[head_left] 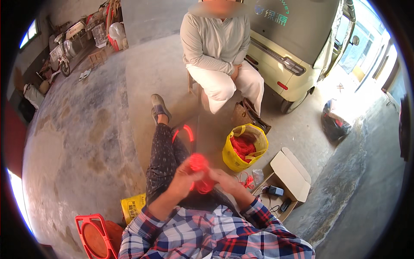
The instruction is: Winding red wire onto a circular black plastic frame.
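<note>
Both my hands are together over my lap, closed around a bundle of bright red cord (199, 163). My left hand (184, 176) grips it from the left and my right hand (225, 179) from the right. The cord blurs between the fingers, with a red loop (186, 129) arcing above my knee. More red cord (247, 180) trails down by my right wrist. My leg in dark patterned trousers (163, 152) stretches forward to a grey shoe (158, 107).
A yellow bag (235, 160) full of red cord stands at my right. Beside it lies an open cardboard box (290, 172) with small dark items. A person sits facing me on a stool before a pale green vehicle (297, 64). A red stool (94, 235) is at lower left.
</note>
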Demonstrator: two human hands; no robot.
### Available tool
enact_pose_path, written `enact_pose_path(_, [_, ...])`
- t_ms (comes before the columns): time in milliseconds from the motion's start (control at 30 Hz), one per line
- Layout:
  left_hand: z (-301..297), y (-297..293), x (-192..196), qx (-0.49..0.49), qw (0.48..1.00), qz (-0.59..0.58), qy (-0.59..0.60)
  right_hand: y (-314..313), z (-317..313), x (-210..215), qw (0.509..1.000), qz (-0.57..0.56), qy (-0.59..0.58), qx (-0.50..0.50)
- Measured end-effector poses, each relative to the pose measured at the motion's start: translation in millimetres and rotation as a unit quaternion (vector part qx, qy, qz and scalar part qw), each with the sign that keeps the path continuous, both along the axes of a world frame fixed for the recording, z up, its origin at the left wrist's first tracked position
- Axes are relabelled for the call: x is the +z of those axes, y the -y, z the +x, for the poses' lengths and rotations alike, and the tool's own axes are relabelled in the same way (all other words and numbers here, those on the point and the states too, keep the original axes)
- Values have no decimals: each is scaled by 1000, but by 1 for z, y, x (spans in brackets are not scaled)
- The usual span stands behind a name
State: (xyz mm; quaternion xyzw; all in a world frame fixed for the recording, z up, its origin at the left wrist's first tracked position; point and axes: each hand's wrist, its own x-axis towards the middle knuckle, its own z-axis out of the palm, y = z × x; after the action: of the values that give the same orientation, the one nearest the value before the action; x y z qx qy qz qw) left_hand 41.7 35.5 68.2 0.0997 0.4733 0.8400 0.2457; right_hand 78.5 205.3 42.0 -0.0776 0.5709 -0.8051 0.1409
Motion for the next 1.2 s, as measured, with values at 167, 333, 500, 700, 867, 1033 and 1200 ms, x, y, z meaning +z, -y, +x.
enact_pose_path(167, [-49, 37, 6, 122, 788, -347, -494, -37, -31, -26, 996, -15, 75, -46])
enact_pose_path(333, [-53, 32, -24, -11, 487, -562, -668, -12, -56, -58, 881, 438, -178, -32])
enact_pose_path(500, [-43, 15, -44, -37, 597, -639, -484, 0, -61, -54, 945, 315, -37, 73])
enact_pose_path(700, [-40, 14, -57, 53, 678, -577, -452, -5, -66, -60, 925, 365, -100, 34])
enact_pose_path(867, [-46, 21, -66, 172, 722, -485, -463, -8, -54, -52, 852, 478, -185, -107])
enact_pose_path(1033, [-45, 22, -82, 102, 948, -298, -37, -25, -35, -19, 979, 49, 12, -195])
enact_pose_path(1200, [-36, 12, -94, -14, 984, -117, 134, -42, -20, 17, 973, -183, -52, -129])
